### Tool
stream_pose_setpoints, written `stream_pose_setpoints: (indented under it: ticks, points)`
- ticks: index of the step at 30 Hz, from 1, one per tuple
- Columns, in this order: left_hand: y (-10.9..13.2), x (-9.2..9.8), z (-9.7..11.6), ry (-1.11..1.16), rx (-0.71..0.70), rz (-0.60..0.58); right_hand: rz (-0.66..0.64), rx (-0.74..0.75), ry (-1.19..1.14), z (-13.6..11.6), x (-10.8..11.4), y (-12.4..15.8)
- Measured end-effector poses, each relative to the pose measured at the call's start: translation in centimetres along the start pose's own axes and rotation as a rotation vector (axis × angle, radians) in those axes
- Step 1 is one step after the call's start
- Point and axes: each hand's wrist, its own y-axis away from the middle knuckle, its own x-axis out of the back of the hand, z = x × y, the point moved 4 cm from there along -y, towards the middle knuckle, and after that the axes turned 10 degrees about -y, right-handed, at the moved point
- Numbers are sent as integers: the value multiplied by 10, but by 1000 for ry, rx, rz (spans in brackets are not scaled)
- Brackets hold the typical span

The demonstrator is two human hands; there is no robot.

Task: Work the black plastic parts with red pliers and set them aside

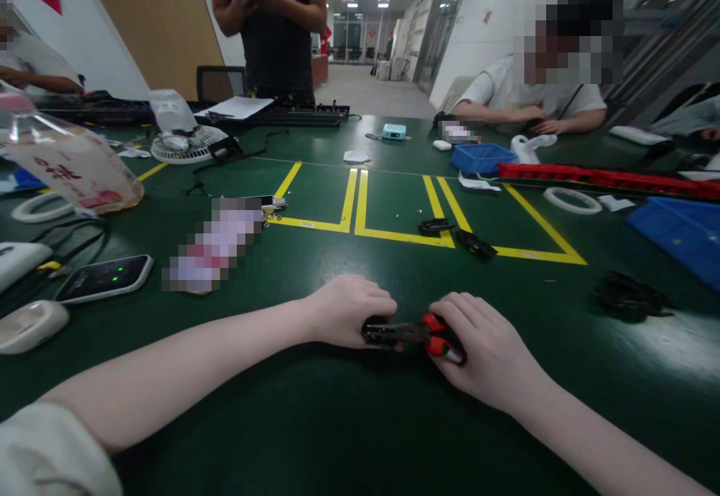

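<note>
Near the table's front, my right hand is closed around the red handles of a pair of pliers. The jaws point left and meet a small black part, which my left hand grips between thumb and fingers. Its exact kind cannot be made out. Beyond my hands lie two similar black parts, one on the yellow tape and another just right of it. A pile of black parts sits farther right.
Yellow tape marks boxes on the green table. To the left are a bottle, a phone and a white fan. Blue bins and a red strip lie right. A person stands opposite; others sit at both sides.
</note>
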Motion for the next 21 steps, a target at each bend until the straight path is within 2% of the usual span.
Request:
stream_pose_setpoints:
  ticks: [6,11,21]
  points:
    - [1,2,-1,14,20,-43,-46,-40,20,12,4,2]
    - [3,4,0,24,49,-17,-60,-67,37,15,17,0]
    - [3,2,-6,86,190,-81,-93,-107,36,15,21,-4]
